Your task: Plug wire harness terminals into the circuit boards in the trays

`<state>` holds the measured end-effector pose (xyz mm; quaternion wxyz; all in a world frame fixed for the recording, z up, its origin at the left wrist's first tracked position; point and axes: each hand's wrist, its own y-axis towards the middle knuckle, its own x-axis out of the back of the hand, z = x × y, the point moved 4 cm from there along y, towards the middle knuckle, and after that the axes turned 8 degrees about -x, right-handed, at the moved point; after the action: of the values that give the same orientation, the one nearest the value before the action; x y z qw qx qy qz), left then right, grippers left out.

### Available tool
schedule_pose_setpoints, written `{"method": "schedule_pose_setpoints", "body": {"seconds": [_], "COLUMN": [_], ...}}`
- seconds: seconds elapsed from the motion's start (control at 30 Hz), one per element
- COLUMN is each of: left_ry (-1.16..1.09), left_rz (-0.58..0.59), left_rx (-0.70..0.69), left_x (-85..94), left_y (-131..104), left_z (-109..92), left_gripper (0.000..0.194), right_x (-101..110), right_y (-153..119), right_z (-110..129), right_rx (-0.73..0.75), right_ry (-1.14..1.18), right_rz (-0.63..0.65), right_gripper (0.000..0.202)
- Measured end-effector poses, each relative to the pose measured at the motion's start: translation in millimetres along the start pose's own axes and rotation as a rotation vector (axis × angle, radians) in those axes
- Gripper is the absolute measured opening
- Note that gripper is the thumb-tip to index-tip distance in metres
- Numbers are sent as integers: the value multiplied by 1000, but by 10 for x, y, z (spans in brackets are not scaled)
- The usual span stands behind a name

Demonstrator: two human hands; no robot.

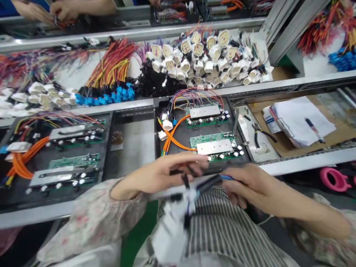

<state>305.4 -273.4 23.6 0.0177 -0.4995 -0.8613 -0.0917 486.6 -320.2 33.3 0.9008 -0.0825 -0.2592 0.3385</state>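
A wire harness with a black sleeve (210, 183), blue wires and a blurred white connector (191, 196) is between my hands, above my striped apron. My right hand (247, 185) is closed around the blue wires at the sleeve's right end. My left hand (158, 174) is at the other end, its fingers bent over and its thumb below, pinching a dark part of the harness; motion blurs the exact grip. Just beyond, a black tray (178, 129) bears an upper circuit board (207, 113) and a lower circuit board (217, 146), with orange cables (176, 139).
At left is another black tray (108, 148) with boards. Behind, a shelf holds white connectors (197, 50), blue connectors (108, 95) and orange-red wires (114, 59). Pliers (263, 134), a clipboard (286, 129) and a pen (314, 129) lie at right. Another person's hands (59, 13) work opposite.
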Motion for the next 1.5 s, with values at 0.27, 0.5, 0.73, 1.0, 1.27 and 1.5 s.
{"method": "schedule_pose_setpoints", "body": {"seconds": [0.27, 0.5, 0.73, 1.0, 1.27, 1.5], "left_ry": [27, -111, -10, -388, -346, -350], "left_rz": [-532, -614, -567, -749, -791, -774], "left_rx": [123, 168, 153, 151, 169, 144], "left_x": [196, 371, 424, 444, 445, 453], "left_y": [50, -40, -114, -67, -40, -38], "left_z": [458, 570, 483, 601, 629, 659], "left_gripper": [11, 18, 8, 16, 18, 16], "right_x": [-55, 175, 506, 404, 407, 385], "right_y": [446, 499, 667, 1058, 1094, 1159], "right_z": [-456, -451, -204, -432, -503, -529], "right_rx": [-119, -167, 31, 66, 73, 83], "right_ry": [-26, -27, -442, -295, -281, -321], "right_rz": [-54, -121, -409, -544, -557, -521], "right_gripper": [25, 20, 16, 5, 6, 6]}}
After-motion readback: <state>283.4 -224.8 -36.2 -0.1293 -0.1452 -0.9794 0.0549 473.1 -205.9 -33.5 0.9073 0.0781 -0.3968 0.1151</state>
